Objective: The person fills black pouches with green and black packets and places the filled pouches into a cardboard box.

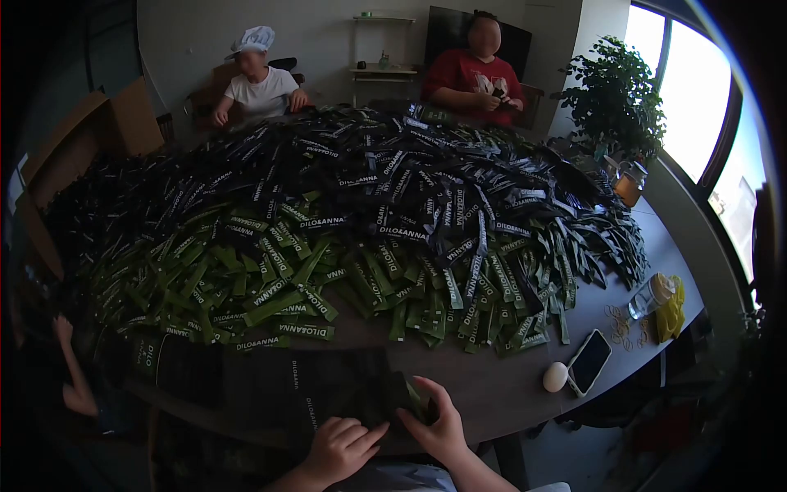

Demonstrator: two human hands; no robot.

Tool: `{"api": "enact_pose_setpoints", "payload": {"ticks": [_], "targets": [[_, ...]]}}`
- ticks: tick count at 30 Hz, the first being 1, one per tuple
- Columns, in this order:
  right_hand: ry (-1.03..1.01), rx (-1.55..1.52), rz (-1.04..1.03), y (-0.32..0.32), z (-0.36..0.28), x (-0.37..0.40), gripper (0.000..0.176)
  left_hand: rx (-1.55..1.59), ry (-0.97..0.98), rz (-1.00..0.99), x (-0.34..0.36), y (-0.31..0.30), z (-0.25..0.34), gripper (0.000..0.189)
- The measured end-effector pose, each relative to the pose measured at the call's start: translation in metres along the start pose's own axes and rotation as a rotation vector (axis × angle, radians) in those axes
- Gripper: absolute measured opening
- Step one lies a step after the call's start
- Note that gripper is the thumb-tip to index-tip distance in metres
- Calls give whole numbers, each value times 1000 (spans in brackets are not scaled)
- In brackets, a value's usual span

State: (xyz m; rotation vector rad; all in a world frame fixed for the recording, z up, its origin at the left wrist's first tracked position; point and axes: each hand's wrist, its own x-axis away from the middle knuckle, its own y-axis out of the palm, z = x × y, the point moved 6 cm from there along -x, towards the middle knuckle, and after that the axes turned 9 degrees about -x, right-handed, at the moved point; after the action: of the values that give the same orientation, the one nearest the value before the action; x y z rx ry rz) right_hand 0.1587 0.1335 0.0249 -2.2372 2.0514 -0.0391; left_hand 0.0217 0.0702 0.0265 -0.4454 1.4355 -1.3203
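At the table's near edge my left hand (pixel 340 447) and my right hand (pixel 437 422) pinch a small stack of dark green paper strips (pixel 400 394). The left hand's fingers curl toward the stack's near end. The right hand's thumb and fingers close over its right end. A flat black bag (pixel 287 381) printed with pale letters lies just left of the stack. Beyond it a huge heap of green strips (pixel 328 279) and black strips (pixel 393 164) covers most of the table.
A phone (pixel 590 361) and a white egg-shaped thing (pixel 555 377) lie at the right, near rubber bands (pixel 619 324), a bottle (pixel 648 297) and a yellow item (pixel 674 310). Two people sit at the far side. Another person's arm (pixel 74 377) is at left. Cardboard boxes (pixel 90 135) stand far left, a plant (pixel 615 94) far right.
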Motion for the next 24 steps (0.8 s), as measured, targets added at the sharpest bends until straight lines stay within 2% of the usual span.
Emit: {"api": "enact_pose_setpoints", "payload": {"ticks": [1,2,3,4,5,7,10,12,14,15,18,20,21,23,24], "targets": [[0,9,-8,-2,0,1,32,-5,5,36,-3,-7,1,48],[12,-11,-153,4,3,5,32,-1,-7,36,-5,-8,0,48],[32,-34,-301,12,5,11,32,10,-65,84,-6,-12,-3,60],[-47,-109,-353,19,1,15,28,19,-126,129,-5,-16,-6,71],[-30,-113,-366,21,-1,18,28,100,-107,114,-7,-10,-10,82],[-182,38,-363,24,-19,16,30,105,-107,80,-6,-10,-12,82],[-168,76,-346,24,-11,15,30,77,-82,66,-7,-10,-10,81],[-211,-18,-393,34,-7,17,34,45,-73,53,-6,-10,-10,80],[-228,-99,-524,38,-8,25,41,66,20,174,-9,-15,-8,78],[-225,-96,-494,35,-4,24,41,81,44,166,-11,-14,-8,78],[-189,-44,-568,33,7,25,32,270,80,98,-13,-13,-6,76],[-79,-51,-527,30,6,25,27,610,-55,-39,-5,-3,-11,77],[-78,-49,-537,31,1,21,27,609,-64,-33,-5,-4,-12,77],[-301,-291,-614,31,-26,14,22,519,-51,74,-4,-14,-16,70],[-297,-293,-625,29,-23,14,22,517,-63,77,-6,-16,-16,70]]}}
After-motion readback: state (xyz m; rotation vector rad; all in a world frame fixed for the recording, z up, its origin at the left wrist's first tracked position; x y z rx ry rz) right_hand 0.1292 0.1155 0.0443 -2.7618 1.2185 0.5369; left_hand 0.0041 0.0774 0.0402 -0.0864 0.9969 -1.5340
